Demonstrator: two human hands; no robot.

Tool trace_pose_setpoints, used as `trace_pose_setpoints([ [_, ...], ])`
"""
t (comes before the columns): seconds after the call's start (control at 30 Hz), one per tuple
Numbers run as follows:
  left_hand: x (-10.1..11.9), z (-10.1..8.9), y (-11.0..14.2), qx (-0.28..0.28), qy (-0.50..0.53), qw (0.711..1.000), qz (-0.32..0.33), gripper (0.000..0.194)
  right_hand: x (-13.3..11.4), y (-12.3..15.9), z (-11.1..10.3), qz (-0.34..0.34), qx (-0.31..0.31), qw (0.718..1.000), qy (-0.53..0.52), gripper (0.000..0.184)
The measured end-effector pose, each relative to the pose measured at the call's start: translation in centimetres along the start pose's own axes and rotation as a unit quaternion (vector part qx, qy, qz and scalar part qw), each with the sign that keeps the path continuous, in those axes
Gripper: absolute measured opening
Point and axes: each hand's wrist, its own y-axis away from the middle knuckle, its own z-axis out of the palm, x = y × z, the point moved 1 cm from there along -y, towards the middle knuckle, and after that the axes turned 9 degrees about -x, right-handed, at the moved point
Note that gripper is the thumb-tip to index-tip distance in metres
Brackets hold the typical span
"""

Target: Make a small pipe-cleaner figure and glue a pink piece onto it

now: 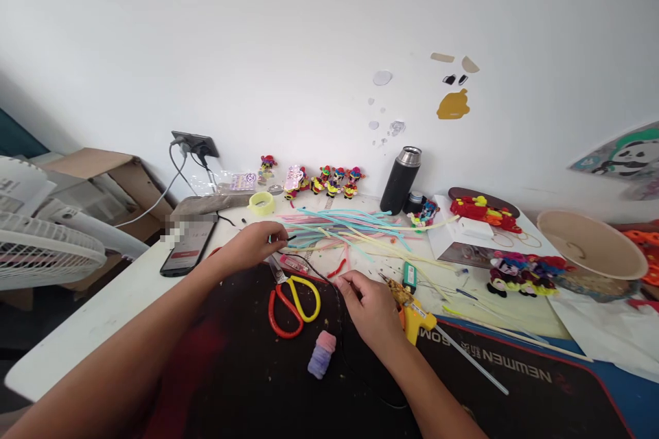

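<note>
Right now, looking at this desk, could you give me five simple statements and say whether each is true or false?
1. A thin black cord runs between the left hand and the right hand. True.
2. The bottle is orange. False: it is black with a silver top.
3. The scissors have one red and one yellow handle. True.
4. The phone is nearer the right hand. False: it is nearer the left hand.
5. The fuzzy roll lies on the dark mat. True.

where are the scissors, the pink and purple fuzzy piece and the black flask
Scissors (280, 280), head view: where blades meet handles
Pink and purple fuzzy piece (322, 355), head view: its middle
Black flask (400, 182), head view: side of its body
</note>
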Motion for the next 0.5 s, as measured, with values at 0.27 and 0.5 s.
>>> trace_pose_setpoints([
  [0.27,2.4,3.5,0.8,0.018,0.558,0.828,-0.046,0.036,0.2,-0.1,0.1,-0.006,0.002,1.0,-0.002,0.037],
  [0.5,4.5,5.9,1.2,-0.033,0.647,0.758,-0.071,0.035,0.0,-0.1,0.0,-0.001,0.005,0.999,-0.037,0.036],
])
